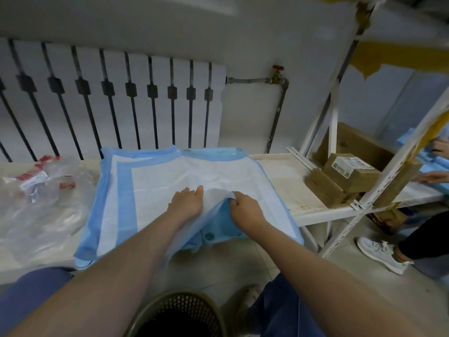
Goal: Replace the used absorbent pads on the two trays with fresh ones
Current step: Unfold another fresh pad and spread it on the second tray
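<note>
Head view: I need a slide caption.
Left hand presses the absorbent pad; right hand grips its lifted edge.

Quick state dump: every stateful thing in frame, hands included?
left hand: open, flat on the pad
right hand: pinching the pad's near edge
pad: spread out, near edge lifted
tray: mostly covered, near corner exposed
plastic bag: crumpled, lying left of pad
boxes: stacked, closed

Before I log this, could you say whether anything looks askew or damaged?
The pad lies rumpled: the right hand grips its near edge, lifted off the blue tray, while the left hand presses it. The shelf frame shows peeling paint.
</note>
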Available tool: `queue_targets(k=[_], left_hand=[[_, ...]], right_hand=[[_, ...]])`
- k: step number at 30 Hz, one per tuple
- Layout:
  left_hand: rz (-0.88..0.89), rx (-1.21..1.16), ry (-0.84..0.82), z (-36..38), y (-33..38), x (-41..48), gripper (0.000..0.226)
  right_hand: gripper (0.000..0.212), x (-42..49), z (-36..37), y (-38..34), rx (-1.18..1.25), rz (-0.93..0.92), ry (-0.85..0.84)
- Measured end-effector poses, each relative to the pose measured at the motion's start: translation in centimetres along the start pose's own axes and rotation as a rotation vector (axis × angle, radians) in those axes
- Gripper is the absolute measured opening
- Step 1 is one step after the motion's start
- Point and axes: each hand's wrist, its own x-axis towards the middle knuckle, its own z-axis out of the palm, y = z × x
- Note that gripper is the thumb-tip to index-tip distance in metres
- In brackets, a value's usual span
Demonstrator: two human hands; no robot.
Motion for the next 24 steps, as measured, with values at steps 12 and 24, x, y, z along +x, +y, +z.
queue_targets(k=[12,24], left_hand=[[-0.298,-0.422,0.031,-2.4,-0.9,0.6,0.081],[-0.275,-0.501,0.041,-4.6,-0.8,1.5,0.066]], right_hand=[[0.041,0.5,3.3,-2.8,0.502,-0.044,-0.136],[0.039,-0.7,2.7,-3.3,0.495,-0.238,-0.477]])
